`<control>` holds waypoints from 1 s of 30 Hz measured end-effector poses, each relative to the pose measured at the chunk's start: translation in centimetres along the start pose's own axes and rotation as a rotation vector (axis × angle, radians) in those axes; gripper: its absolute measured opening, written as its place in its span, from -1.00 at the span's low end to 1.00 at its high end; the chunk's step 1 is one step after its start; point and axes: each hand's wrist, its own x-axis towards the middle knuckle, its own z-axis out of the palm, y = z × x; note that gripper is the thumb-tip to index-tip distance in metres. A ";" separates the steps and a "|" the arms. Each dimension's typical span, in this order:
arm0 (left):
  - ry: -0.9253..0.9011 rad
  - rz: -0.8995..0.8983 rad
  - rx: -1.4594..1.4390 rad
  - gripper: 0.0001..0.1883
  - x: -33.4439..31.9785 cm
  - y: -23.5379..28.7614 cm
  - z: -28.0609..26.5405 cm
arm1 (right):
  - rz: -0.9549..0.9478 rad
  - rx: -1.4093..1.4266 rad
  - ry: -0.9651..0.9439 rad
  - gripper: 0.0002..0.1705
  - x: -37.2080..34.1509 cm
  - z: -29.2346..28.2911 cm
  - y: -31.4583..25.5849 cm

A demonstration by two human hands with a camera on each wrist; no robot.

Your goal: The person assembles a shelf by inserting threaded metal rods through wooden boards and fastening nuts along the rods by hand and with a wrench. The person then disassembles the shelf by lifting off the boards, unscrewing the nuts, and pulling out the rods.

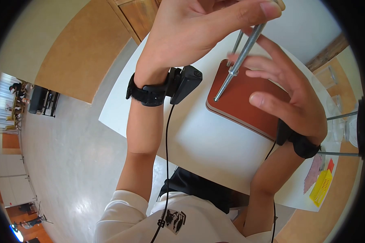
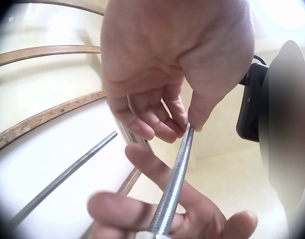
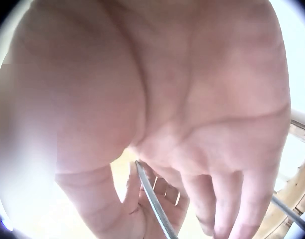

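Observation:
A threaded metal rod rises at a slant from a corner hole of a reddish-brown, rounded-corner board. Partway up the rod sits a nut. My left hand pinches the rod's top end between thumb and fingers, shown closely in the left wrist view. Beside the rod, my right hand is held over the board with fingers spread and loosely bent, gripping nothing. Its palm fills most of the right wrist view. A second metal rod stands farther back, partly hidden by the hands in the head view.
The board lies on a white table. Near the table's right edge are a yellow basket, a pink sheet and clear containers. Two thin metal bars reach in from the right. A black cable trails down from the left wrist.

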 end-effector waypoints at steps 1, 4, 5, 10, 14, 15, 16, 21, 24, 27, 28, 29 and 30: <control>-0.006 -0.032 -0.047 -0.74 -0.1 0.0 0.0 | 0.017 0.029 -0.042 -0.10 -0.2 -0.2 0.1; -0.037 0.000 -0.040 -0.74 0.2 -1.1 -0.7 | 0.194 0.045 -0.167 -0.10 0.1 -2.6 -0.9; -0.066 0.065 0.011 -0.74 0.3 -1.7 -1.0 | 0.357 0.029 -0.246 -0.09 0.3 -3.3 -1.4; 0.054 -0.047 0.074 -0.75 0.1 0.2 0.5 | 0.077 0.017 -0.072 -0.12 0.2 -0.9 0.0; -0.049 -0.146 -0.017 -0.75 0.3 1.1 -0.5 | -0.002 0.053 -0.048 -0.15 -0.1 0.2 1.0; -0.047 -0.146 -0.016 -0.75 0.5 0.2 -0.6 | -0.003 0.054 -0.050 -0.15 0.1 -0.4 0.6; -0.053 -0.015 0.005 -0.75 0.6 -1.2 -0.5 | 0.138 0.001 -0.136 -0.15 0.5 -1.6 -0.2; 0.065 -0.053 0.118 -0.76 0.2 0.4 0.4 | 0.262 -0.002 -0.149 -0.18 0.5 -2.2 -0.7; 0.028 -0.062 0.140 -0.76 0.2 0.7 0.2 | 0.061 0.000 -0.065 -0.23 0.4 -0.7 0.5; 0.022 -0.217 0.083 -0.75 0.2 1.2 0.0 | 0.041 0.038 -0.124 -0.28 0.4 -0.3 0.8; 0.016 -0.143 0.136 -0.76 0.2 0.9 0.2 | 0.041 0.038 -0.126 -0.28 0.5 -1.0 0.4; 0.011 -0.070 0.190 -0.76 0.2 0.6 0.3 | 0.135 0.041 -0.147 -0.27 0.5 -1.8 0.3; 0.013 -0.068 0.193 -0.76 0.1 0.6 0.3 | 0.227 0.042 -0.167 -0.26 0.5 -2.4 0.1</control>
